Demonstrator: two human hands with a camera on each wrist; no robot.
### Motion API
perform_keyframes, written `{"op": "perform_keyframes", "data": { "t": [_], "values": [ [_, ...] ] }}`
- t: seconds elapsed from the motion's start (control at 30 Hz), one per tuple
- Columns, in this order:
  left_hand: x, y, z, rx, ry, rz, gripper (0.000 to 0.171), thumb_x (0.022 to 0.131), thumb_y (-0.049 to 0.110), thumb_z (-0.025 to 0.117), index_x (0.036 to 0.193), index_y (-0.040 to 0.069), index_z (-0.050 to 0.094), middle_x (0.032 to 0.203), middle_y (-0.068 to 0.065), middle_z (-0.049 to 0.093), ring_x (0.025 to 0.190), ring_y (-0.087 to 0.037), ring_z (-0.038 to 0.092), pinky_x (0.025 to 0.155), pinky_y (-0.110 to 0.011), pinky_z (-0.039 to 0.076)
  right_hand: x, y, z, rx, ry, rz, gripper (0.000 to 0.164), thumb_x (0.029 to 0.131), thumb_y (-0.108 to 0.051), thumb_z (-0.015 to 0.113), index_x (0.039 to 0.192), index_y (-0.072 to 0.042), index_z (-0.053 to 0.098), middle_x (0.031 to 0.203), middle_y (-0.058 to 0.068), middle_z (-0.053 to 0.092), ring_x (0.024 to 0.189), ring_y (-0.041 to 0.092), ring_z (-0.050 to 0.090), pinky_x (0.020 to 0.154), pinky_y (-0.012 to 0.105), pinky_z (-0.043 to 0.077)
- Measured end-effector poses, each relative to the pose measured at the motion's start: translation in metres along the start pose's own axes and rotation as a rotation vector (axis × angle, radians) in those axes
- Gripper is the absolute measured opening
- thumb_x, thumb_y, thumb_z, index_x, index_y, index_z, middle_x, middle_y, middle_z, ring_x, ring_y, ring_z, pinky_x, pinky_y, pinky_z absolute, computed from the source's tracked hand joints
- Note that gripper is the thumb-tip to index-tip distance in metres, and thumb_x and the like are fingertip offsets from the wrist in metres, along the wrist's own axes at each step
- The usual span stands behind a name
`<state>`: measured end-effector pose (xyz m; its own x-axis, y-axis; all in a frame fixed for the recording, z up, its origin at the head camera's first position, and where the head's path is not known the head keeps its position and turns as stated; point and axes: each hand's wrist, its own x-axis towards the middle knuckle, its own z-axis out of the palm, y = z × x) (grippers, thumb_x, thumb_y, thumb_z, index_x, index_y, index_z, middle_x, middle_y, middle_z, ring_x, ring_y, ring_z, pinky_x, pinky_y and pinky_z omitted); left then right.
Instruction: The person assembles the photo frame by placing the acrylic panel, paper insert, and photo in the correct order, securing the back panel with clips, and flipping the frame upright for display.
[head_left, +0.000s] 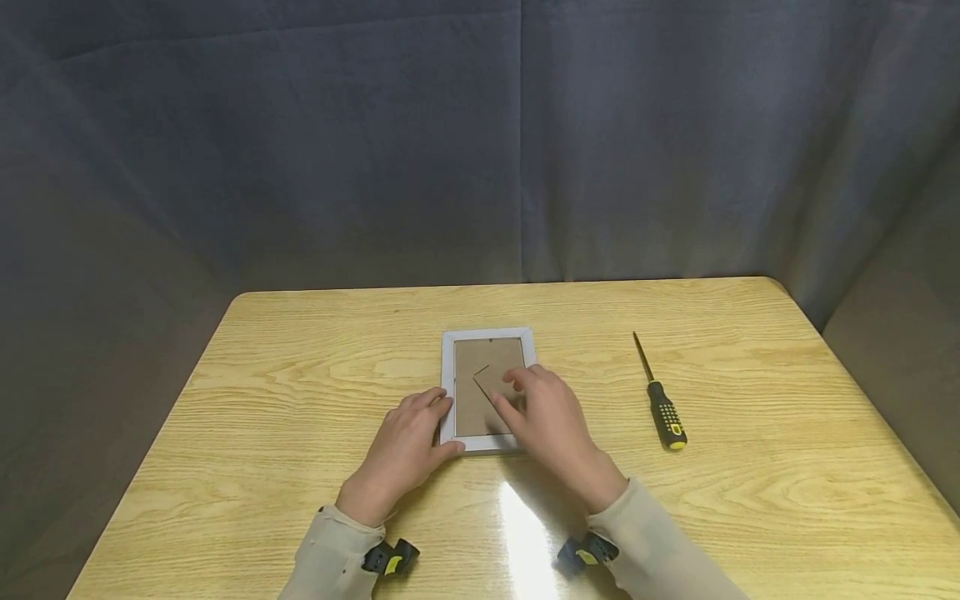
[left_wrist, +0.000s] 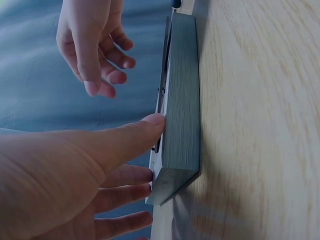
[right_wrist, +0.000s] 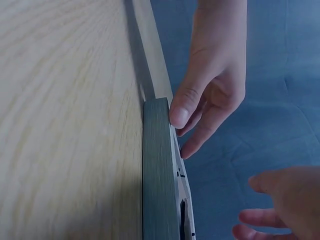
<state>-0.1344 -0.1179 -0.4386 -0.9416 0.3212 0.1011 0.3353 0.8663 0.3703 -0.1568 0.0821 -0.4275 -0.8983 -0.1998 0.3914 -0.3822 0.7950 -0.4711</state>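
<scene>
A picture frame (head_left: 449,358) with a pale border lies on its face, its brown backing board (head_left: 469,412) upward. Thin dark lines mark an angled shape on the board, partly covered by the right hand. My left hand (head_left: 405,442) rests at the frame's near left corner, thumb on the near edge and fingers along the left side, as the left wrist view (left_wrist: 90,165) also shows. Over the board's right part hovers my right hand (head_left: 551,412), its fingers loosely bent and apart from the frame in the left wrist view. Nothing shows between them.
To the right of the frame lies a black and yellow screwdriver (head_left: 665,412), its shaft pointing away from me. Frame and tool are on a light wooden table (head_left: 300,358). Behind its far edge hangs a dark grey curtain (head_left: 375,167).
</scene>
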Motion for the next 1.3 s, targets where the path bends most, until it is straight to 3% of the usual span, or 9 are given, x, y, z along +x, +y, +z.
{"op": "perform_keyframes", "data": {
  "t": [0.37, 0.7, 1.03, 1.3],
  "values": [
    [0.001, 0.002, 0.001, 0.014, 0.001, 0.006, 0.063, 0.083, 0.043, 0.065, 0.129, 0.001, 0.057, 0.137, -0.016, 0.051, 0.126, -0.034, 0.045, 0.098, -0.052, 0.038, -0.009, 0.000, -0.005, 0.004, -0.001, 0.005, 0.030, 0.083, -0.033, 0.066, 0.100, -0.009, 0.070, 0.083, 0.003, 0.065, 0.069, 0.013, 0.057, 0.060, 0.031, 0.048],
    [0.000, 0.003, 0.000, 0.016, 0.020, 0.025, 0.060, 0.085, 0.042, 0.064, 0.128, 0.001, 0.058, 0.136, -0.018, 0.051, 0.125, -0.035, 0.045, 0.097, -0.053, 0.039, -0.014, 0.004, -0.007, 0.050, -0.015, 0.059, 0.030, 0.085, -0.034, 0.065, 0.099, -0.009, 0.070, 0.085, 0.003, 0.065, 0.072, 0.016, 0.058, 0.060, 0.034, 0.048],
    [0.000, 0.002, -0.001, -0.002, 0.009, 0.006, 0.059, 0.086, 0.042, 0.062, 0.131, 0.004, 0.057, 0.136, -0.016, 0.052, 0.127, -0.034, 0.044, 0.101, -0.051, 0.036, -0.018, 0.006, -0.005, 0.041, -0.025, 0.059, 0.028, 0.084, -0.033, 0.066, 0.098, -0.009, 0.070, 0.083, 0.002, 0.065, 0.068, 0.013, 0.055, 0.058, 0.031, 0.046],
    [0.000, 0.005, -0.005, -0.043, 0.051, 0.027, 0.054, 0.085, 0.038, 0.064, 0.128, 0.006, 0.059, 0.131, -0.012, 0.056, 0.123, -0.030, 0.049, 0.099, -0.048, 0.039, -0.020, 0.007, -0.005, 0.026, -0.025, 0.059, 0.028, 0.082, -0.031, 0.067, 0.098, -0.008, 0.070, 0.082, 0.003, 0.065, 0.067, 0.013, 0.055, 0.057, 0.031, 0.046]
  ]
}}
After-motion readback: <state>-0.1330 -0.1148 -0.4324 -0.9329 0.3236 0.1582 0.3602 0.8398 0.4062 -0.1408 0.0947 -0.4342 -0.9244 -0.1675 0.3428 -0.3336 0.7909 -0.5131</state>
